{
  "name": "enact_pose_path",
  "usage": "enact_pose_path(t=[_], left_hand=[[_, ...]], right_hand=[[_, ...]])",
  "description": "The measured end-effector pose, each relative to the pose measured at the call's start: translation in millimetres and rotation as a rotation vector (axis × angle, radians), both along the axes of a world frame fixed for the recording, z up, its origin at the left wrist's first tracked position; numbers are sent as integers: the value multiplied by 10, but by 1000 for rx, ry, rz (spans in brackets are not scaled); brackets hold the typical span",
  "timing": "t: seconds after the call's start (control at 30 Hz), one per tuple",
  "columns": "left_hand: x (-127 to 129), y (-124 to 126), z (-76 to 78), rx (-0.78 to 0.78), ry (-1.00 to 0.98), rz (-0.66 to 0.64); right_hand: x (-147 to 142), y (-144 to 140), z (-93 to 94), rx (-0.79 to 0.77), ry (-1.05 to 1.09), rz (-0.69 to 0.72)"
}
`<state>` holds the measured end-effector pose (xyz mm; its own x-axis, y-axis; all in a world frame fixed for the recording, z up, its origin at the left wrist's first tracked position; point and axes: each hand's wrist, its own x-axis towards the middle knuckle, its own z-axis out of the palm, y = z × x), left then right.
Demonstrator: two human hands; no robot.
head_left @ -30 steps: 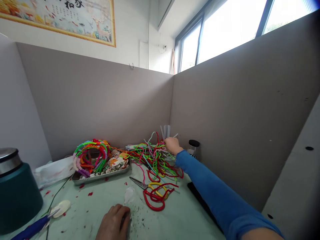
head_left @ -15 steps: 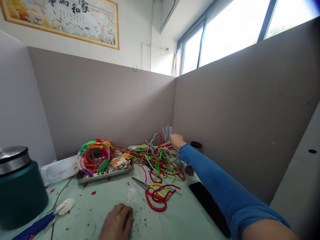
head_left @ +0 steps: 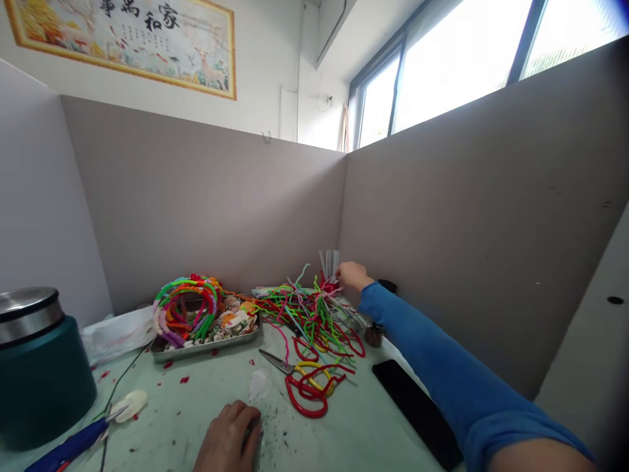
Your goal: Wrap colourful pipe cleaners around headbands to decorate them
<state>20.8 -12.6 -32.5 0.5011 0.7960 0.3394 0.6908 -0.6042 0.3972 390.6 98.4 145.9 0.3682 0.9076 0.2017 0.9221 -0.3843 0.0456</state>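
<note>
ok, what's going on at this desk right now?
A person at a partitioned desk reaches the right hand into the far corner, at the top of a tangled pile of coloured pipe cleaners; whether it grips any is unclear. The left hand rests flat on the table. Scissors and a metal tray of finished loops lie between.

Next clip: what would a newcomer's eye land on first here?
Probably the tangle of bright pipe cleaners at the back of the table, where the right hand, on a blue sleeve, reaches into its far edge by the corner. Left of it sits a metal tray piled with coloured wrapped hoops. Nearer, the left hand rests on the table beside yellow-handled scissors.
</note>
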Motion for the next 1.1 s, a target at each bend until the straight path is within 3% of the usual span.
enact_pose_path(t=[0.23, 0.47, 0.67, 0.73, 0.8, 0.87, 1.0, 1.1], left_hand=[[5, -15, 35, -18, 19, 1], [9, -39, 37, -1, -1, 8], [-5, -24, 53, 29, -224, 53], [-23, -29, 130, 32, -356, 129], [-44, -41, 228, 12, -502, 177], [-64, -58, 320, -74, -622, 197], [-82, -71, 410, -345, -899, 205], [-80, -49, 392, -413, -1059, 161]], right_hand=[[-84, -66, 10, 115, -89, 117], [-245, -208, 198, 410, -150, 199], [-646, -401, 279, 606, -151, 443], [-844, -496, 188, 632, -146, 564], [-1059, -608, 44, 722, -113, 794], [-1274, -727, -129, 753, -64, 909], [-1645, -920, -490, 688, 96, 969], [-1830, -989, -761, 656, 254, 931]])
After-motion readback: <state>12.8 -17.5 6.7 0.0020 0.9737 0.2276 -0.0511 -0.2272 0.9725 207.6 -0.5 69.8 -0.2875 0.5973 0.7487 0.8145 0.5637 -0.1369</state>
